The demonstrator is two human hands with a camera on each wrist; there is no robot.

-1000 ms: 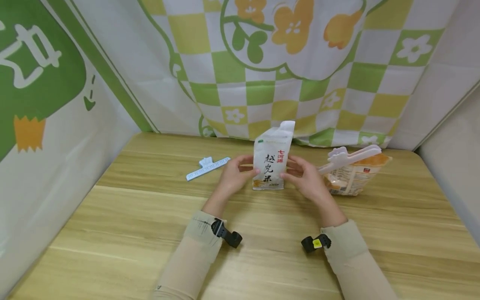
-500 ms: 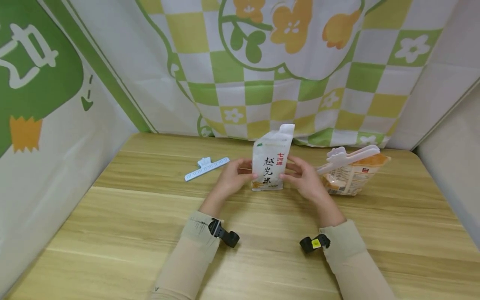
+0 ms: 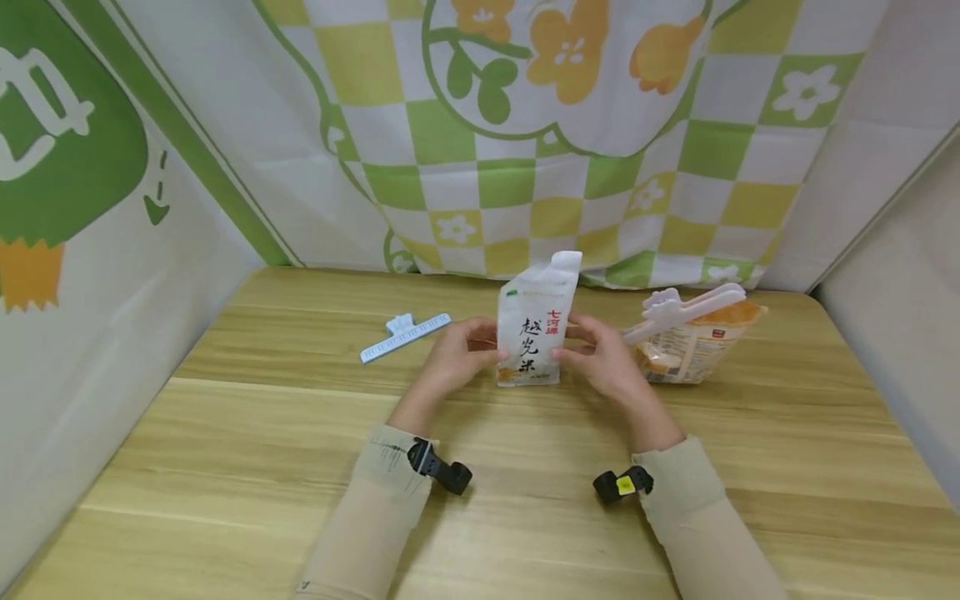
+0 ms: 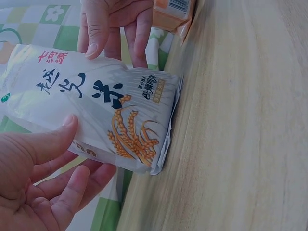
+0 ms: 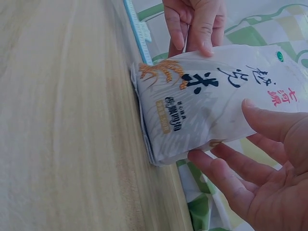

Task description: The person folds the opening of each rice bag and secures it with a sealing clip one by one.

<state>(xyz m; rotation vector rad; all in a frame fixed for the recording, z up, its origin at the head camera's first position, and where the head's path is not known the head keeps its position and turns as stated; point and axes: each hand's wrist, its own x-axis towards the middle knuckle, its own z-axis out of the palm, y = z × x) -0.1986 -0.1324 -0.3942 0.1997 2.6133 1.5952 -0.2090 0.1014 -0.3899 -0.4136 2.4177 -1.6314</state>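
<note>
A white rice bag (image 3: 531, 321) with black and red lettering stands upright on the table, its top narrowing to a folded corner at the right. My left hand (image 3: 456, 357) holds its left side, thumb on the front face and fingers round the edge. On the opposite side my right hand (image 3: 603, 358) holds it the same way. Printed ears of grain show low on the bag (image 4: 96, 106) in the left wrist view. From the right wrist, the bag's bottom seam meets the wooden tabletop (image 5: 72, 125).
Left of the bag lies a light blue sealing clip (image 3: 405, 337). Behind my right hand stands an orange and clear food bag (image 3: 693, 350), with a pale pink clip (image 3: 686, 314) across its top. A checkered cloth (image 3: 510, 183) hangs along the table's back edge.
The head view has turned slightly, so the scene slides left. Both hands and the rice bag have come a little nearer to me, with the same hold on it.
</note>
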